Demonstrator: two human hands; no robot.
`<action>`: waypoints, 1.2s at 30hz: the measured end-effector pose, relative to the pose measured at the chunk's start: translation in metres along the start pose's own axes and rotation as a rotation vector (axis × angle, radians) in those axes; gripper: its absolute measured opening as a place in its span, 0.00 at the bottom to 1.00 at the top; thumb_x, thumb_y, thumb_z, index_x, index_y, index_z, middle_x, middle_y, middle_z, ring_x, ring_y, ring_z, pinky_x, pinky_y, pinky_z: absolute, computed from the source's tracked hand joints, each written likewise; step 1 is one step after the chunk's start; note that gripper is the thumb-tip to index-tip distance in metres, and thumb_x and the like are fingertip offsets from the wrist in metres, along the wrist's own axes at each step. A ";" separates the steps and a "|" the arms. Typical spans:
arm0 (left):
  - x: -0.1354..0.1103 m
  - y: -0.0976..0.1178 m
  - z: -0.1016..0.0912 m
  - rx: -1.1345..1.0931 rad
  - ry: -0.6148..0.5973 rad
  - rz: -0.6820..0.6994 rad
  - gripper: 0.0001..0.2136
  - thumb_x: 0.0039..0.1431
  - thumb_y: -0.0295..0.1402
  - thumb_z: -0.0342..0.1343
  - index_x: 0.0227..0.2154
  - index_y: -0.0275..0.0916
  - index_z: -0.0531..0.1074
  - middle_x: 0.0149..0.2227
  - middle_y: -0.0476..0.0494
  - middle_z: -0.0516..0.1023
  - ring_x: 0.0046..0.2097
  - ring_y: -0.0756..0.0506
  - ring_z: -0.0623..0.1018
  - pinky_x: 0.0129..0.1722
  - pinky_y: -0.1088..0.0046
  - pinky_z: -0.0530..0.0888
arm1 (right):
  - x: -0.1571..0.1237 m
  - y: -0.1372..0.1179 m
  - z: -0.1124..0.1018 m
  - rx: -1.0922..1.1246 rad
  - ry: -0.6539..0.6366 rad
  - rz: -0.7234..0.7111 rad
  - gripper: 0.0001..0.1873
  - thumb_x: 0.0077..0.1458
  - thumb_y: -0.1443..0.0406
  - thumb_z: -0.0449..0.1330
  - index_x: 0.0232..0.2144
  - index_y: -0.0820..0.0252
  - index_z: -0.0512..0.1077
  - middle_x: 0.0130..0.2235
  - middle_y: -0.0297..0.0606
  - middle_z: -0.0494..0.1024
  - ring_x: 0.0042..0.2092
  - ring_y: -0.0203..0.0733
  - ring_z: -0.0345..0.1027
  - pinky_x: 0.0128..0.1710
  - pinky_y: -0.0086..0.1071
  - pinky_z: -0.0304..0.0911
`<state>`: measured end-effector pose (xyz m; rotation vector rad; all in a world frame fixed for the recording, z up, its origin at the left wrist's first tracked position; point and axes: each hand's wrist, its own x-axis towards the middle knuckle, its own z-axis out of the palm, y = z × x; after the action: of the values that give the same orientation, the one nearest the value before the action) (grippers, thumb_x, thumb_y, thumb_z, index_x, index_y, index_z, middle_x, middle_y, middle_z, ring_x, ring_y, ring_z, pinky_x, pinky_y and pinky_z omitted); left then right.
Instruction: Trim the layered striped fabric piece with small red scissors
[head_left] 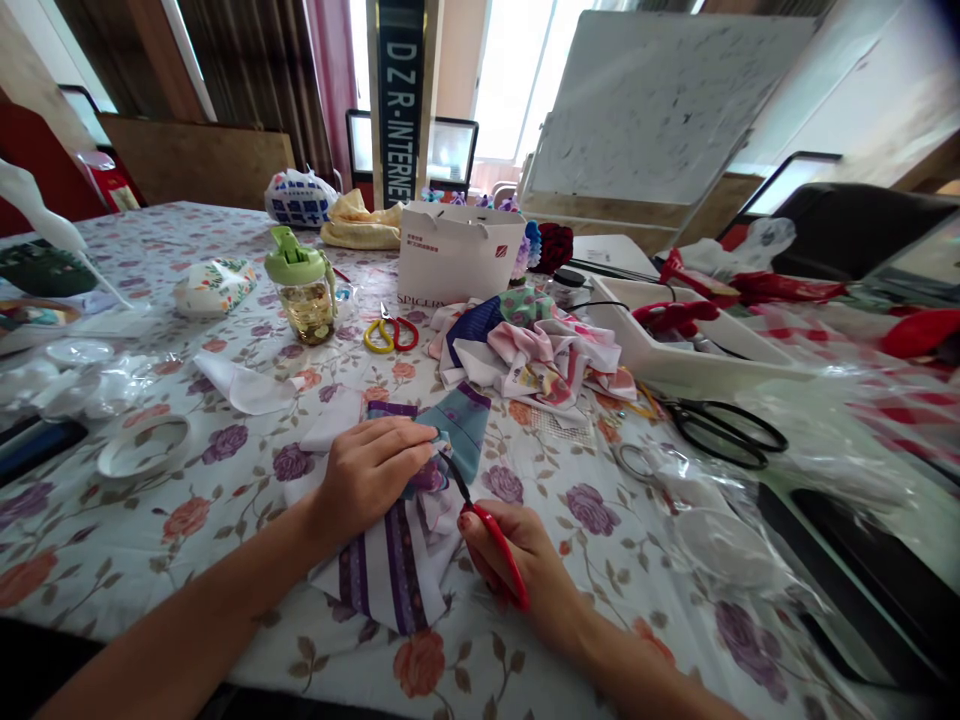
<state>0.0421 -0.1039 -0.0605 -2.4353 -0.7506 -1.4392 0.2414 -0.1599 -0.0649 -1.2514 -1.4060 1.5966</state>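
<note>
Left hand [367, 473] pressed flat on striped patchwork cotton [397, 570], right hand [529, 560] clenching red-handled scissors [499, 553]

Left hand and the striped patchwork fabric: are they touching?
Touching. The head view shows the left hand lying directly on the striped patchwork fabric, with no gap between them.

The left forearm [187, 625] and right forearm [622, 665] are showing bare past the wrists, and the right hand [517, 565] is showing a red-painted fingernail [464, 521].
</note>
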 end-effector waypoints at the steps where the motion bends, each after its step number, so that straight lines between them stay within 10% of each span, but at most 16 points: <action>1: -0.001 0.000 0.001 -0.020 0.005 -0.031 0.07 0.59 0.21 0.56 0.34 0.39 0.76 0.38 0.42 0.85 0.39 0.45 0.83 0.44 0.69 0.78 | 0.000 0.000 0.000 0.006 -0.002 0.002 0.30 0.50 0.42 0.62 0.16 0.57 0.58 0.13 0.25 0.58 0.16 0.28 0.48 0.15 0.26 0.43; 9: 0.002 0.008 0.009 -0.401 0.084 -0.578 0.05 0.53 0.27 0.62 0.23 0.41 0.77 0.32 0.44 0.86 0.34 0.45 0.84 0.36 0.71 0.80 | 0.003 0.006 -0.002 -0.069 0.018 -0.004 0.30 0.52 0.42 0.60 0.17 0.56 0.56 0.15 0.25 0.56 0.17 0.30 0.46 0.16 0.28 0.42; 17: 0.005 0.013 0.019 -0.714 0.108 -1.107 0.04 0.46 0.28 0.67 0.22 0.35 0.78 0.30 0.42 0.85 0.24 0.47 0.80 0.21 0.76 0.76 | 0.005 -0.004 -0.015 -0.608 0.210 -0.249 0.28 0.54 0.50 0.63 0.17 0.57 0.52 0.17 0.27 0.55 0.23 0.33 0.44 0.23 0.29 0.45; 22: 0.004 0.012 0.018 -0.711 0.094 -1.102 0.04 0.46 0.29 0.68 0.22 0.36 0.79 0.31 0.42 0.85 0.26 0.45 0.81 0.23 0.74 0.77 | 0.004 -0.010 -0.019 -0.211 -0.024 0.022 0.28 0.52 0.44 0.61 0.18 0.56 0.57 0.16 0.25 0.57 0.16 0.30 0.49 0.14 0.26 0.44; 25: 0.002 0.011 0.016 -0.544 0.077 -0.852 0.01 0.50 0.28 0.67 0.25 0.38 0.81 0.35 0.41 0.85 0.34 0.44 0.82 0.33 0.70 0.79 | 0.003 -0.012 -0.018 0.011 -0.151 0.087 0.29 0.52 0.41 0.58 0.20 0.58 0.63 0.17 0.28 0.64 0.15 0.31 0.56 0.11 0.24 0.44; 29: 0.001 0.009 0.013 -0.199 0.061 -0.380 0.04 0.56 0.26 0.63 0.33 0.40 0.81 0.33 0.42 0.82 0.35 0.46 0.79 0.37 0.70 0.76 | 0.001 -0.011 -0.014 0.154 -0.176 0.063 0.30 0.50 0.39 0.58 0.22 0.60 0.67 0.18 0.30 0.67 0.17 0.30 0.59 0.12 0.22 0.48; 36: 0.003 0.010 0.011 -0.080 0.072 -0.292 0.04 0.59 0.27 0.60 0.36 0.39 0.78 0.31 0.45 0.80 0.34 0.48 0.78 0.36 0.73 0.76 | 0.001 -0.004 -0.012 0.201 -0.119 0.044 0.30 0.53 0.40 0.57 0.19 0.60 0.66 0.16 0.30 0.65 0.15 0.31 0.57 0.14 0.25 0.50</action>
<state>0.0566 -0.1066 -0.0631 -2.3930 -1.0888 -1.6797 0.2521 -0.1541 -0.0604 -1.0916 -1.2600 1.8189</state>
